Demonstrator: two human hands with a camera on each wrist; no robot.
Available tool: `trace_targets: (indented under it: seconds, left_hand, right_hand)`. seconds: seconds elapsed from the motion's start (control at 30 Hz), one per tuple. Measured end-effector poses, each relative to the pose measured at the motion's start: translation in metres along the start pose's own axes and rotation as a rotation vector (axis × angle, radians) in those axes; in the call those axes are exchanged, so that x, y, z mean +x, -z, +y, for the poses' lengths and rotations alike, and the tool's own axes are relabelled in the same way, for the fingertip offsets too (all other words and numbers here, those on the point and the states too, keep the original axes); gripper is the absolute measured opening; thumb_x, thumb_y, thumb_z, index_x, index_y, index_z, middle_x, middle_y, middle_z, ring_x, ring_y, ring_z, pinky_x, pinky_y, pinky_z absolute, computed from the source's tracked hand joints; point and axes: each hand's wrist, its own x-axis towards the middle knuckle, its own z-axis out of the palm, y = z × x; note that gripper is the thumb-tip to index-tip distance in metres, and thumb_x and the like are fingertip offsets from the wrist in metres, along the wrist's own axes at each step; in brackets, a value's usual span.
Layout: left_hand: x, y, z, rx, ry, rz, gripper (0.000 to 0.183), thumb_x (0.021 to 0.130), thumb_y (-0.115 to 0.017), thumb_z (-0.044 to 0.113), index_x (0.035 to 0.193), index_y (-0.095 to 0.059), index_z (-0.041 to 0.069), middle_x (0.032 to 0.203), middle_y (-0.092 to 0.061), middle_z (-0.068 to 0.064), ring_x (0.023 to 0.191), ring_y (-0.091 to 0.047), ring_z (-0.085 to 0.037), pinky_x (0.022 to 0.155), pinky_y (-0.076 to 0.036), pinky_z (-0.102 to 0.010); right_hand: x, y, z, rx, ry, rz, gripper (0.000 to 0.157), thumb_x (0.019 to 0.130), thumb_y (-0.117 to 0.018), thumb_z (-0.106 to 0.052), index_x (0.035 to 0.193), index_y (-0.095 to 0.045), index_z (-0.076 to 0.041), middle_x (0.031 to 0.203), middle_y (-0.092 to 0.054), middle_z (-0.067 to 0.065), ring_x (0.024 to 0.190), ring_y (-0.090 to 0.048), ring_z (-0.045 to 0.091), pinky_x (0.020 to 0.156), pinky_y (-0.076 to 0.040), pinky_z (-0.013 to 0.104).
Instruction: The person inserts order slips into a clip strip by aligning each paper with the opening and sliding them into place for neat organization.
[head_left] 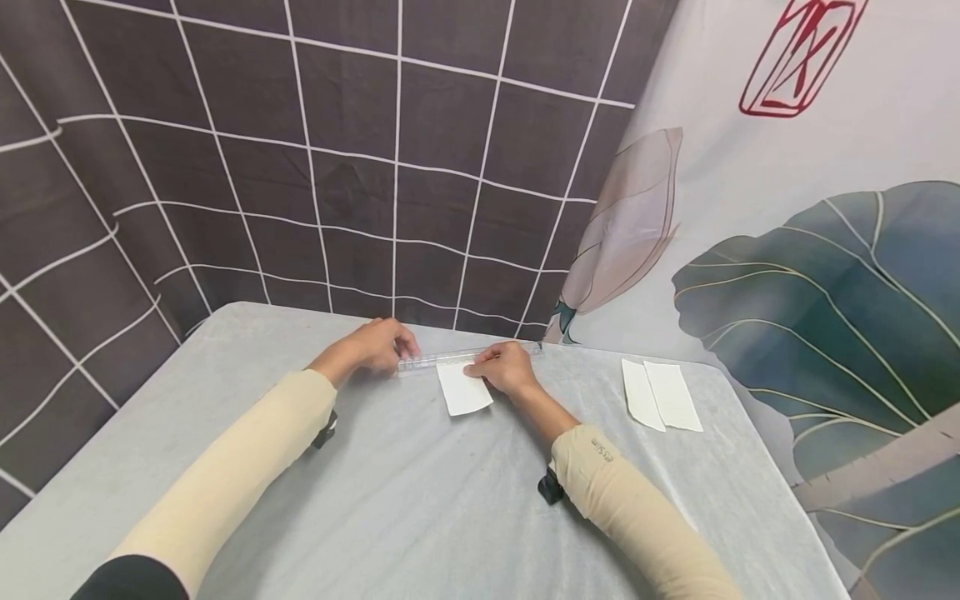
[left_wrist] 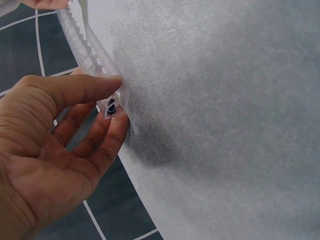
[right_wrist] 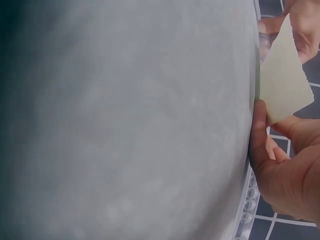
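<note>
A long, narrow strip of clear plastic point(head_left: 423, 362), ridged along its length, lies near the table's far edge. My left hand point(head_left: 375, 344) is at its left end; the left wrist view shows thumb and fingertips pinching that end, where a small dark mark point(left_wrist: 111, 106) shows through. My right hand point(head_left: 512, 368) pinches a white piece of paper point(head_left: 462, 392) by its upper right part, between thumb and finger. The paper overlaps the strip's middle. In the right wrist view the paper point(right_wrist: 284, 75) has one ragged edge, and the bumpy strip point(right_wrist: 247, 207) runs on past the hand.
Two more white paper pieces point(head_left: 675, 396) lie side by side, slightly overlapping, at the right of the table. A pale grey cloth point(head_left: 420, 500) covers the table. Behind it hangs a dark gridded curtain point(head_left: 352, 192), with a leaf-printed white cloth point(head_left: 720, 150) on the right.
</note>
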Motion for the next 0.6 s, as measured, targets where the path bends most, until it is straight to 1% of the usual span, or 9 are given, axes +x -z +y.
trace_targets:
  seconds: [0.17,0.23,0.37,0.6]
  left_hand:
    - [-0.001,0.001,0.001,0.002,-0.012,0.002,0.054,0.064,-0.071,-0.013,0.110,-0.086,0.012,0.102,-0.082,-0.005,0.104,-0.066,-0.024,0.096,-0.047,-0.036]
    - [-0.001,0.001,0.001,0.000,-0.015,0.003,0.054,0.064,-0.070,-0.013,0.109,-0.086,0.011,0.101,-0.081,-0.005,0.104,-0.065,-0.024,0.095,-0.048,-0.036]
    - [-0.001,0.001,0.001,-0.007,-0.009,0.004,0.053,0.065,-0.070,-0.014,0.109,-0.086,0.011,0.101,-0.081,-0.005,0.103,-0.065,-0.023,0.092,-0.048,-0.034]
    - [0.000,0.000,0.000,-0.012,-0.018,0.003,0.053,0.065,-0.069,-0.015,0.110,-0.085,0.009,0.101,-0.081,-0.007,0.094,-0.068,-0.020,0.078,-0.050,-0.028]
  right_hand:
    - [-0.001,-0.003,-0.002,0.024,-0.007,-0.010,0.020,0.083,-0.095,-0.012,0.093,-0.083,0.000,0.077,-0.077,0.003,0.062,-0.061,0.007,0.059,-0.050,0.019]
    - [-0.001,-0.005,-0.002,0.024,-0.011,-0.014,0.020,0.083,-0.095,-0.012,0.094,-0.083,0.000,0.077,-0.077,0.003,0.060,-0.062,0.007,0.058,-0.051,0.019]
    - [-0.001,-0.007,-0.004,0.006,-0.013,-0.014,0.021,0.082,-0.096,-0.013,0.095,-0.083,-0.001,0.078,-0.078,0.005,0.061,-0.062,0.007,0.059,-0.050,0.019]
    - [-0.002,-0.011,-0.007,0.018,-0.001,-0.027,0.021,0.083,-0.095,-0.012,0.095,-0.084,0.000,0.079,-0.080,0.006,0.060,-0.061,0.007,0.059,-0.050,0.019]
